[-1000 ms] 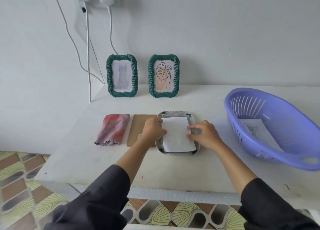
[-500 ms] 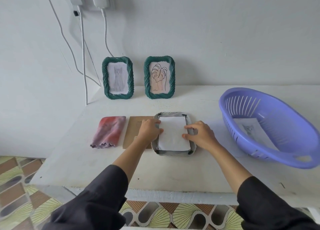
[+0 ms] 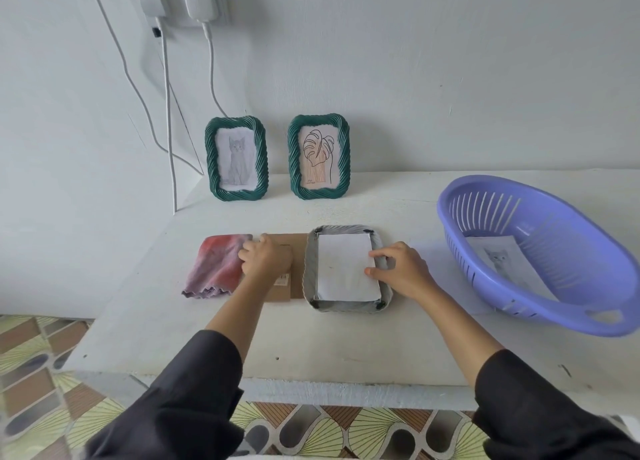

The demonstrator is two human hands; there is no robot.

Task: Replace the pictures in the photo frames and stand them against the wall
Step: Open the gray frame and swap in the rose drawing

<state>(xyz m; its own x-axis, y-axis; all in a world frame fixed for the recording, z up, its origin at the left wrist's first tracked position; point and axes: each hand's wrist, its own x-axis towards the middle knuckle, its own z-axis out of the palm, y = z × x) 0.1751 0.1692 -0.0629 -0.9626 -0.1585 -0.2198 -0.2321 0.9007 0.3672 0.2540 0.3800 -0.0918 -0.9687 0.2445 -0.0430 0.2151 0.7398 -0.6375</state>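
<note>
My left hand [image 3: 265, 260] has left the face-down frame [image 3: 347, 268] at centre and now lies flat on the cardboard backing [image 3: 289, 288], not yet gripping it. My right hand [image 3: 398, 269] presses the white paper [image 3: 344, 269] into the frame. Backing goes on next.

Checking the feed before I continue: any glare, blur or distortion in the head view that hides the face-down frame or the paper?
Head view: soft even light, no glare; paper and face-down frame are sharp; wide-angle bending stretches the purple basket and the sleeves at the edges; right hand casts only a faint shadow.
</note>
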